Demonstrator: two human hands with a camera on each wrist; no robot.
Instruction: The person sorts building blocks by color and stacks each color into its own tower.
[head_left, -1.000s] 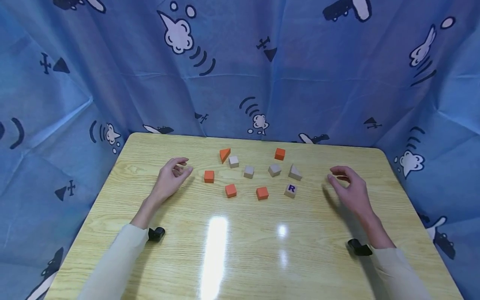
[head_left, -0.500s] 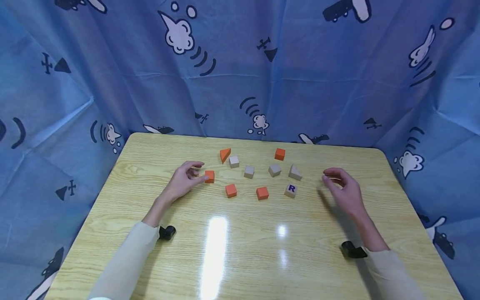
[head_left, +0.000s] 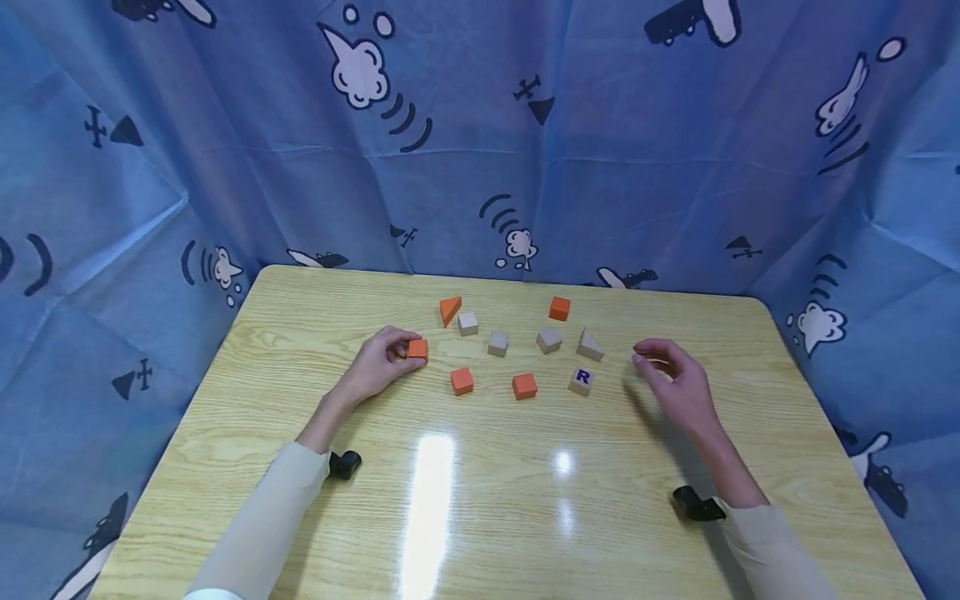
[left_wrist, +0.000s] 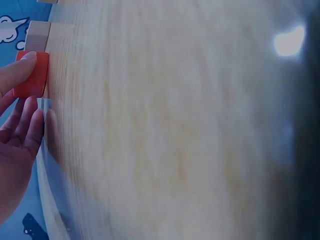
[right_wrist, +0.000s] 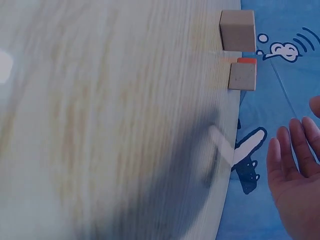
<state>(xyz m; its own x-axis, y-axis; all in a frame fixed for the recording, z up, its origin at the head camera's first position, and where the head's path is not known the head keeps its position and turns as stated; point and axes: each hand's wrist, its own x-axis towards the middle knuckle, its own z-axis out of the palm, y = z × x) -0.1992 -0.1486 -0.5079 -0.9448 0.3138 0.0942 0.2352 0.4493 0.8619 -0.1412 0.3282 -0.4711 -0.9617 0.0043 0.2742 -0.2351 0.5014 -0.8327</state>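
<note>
My left hand point(head_left: 373, 367) pinches an orange-red cube point(head_left: 417, 349) between thumb and forefinger at the left end of a group of wooden blocks. In the left wrist view the thumb lies on that cube's face, and the other fingers are loosely bent below it. Over the right side of the table hovers my right hand point(head_left: 678, 383), fingers relaxed and holding nothing. Nearest to it are a pale triangular block point(head_left: 590, 345) and a pale cube with a letter R point(head_left: 581, 382).
Two orange-red cubes, one left point(head_left: 462, 382) and one right point(head_left: 525, 387), lie in front. Behind are pale cubes such as one in the middle point(head_left: 497, 343), an orange triangular block point(head_left: 450, 310) and another red cube point(head_left: 559, 308). A blue patterned curtain point(head_left: 465, 100) borders the table point(head_left: 510, 517).
My left hand has moved right to the orange-red cube and taken it between thumb and forefinger. My right hand has drifted left, toward the blocks.
</note>
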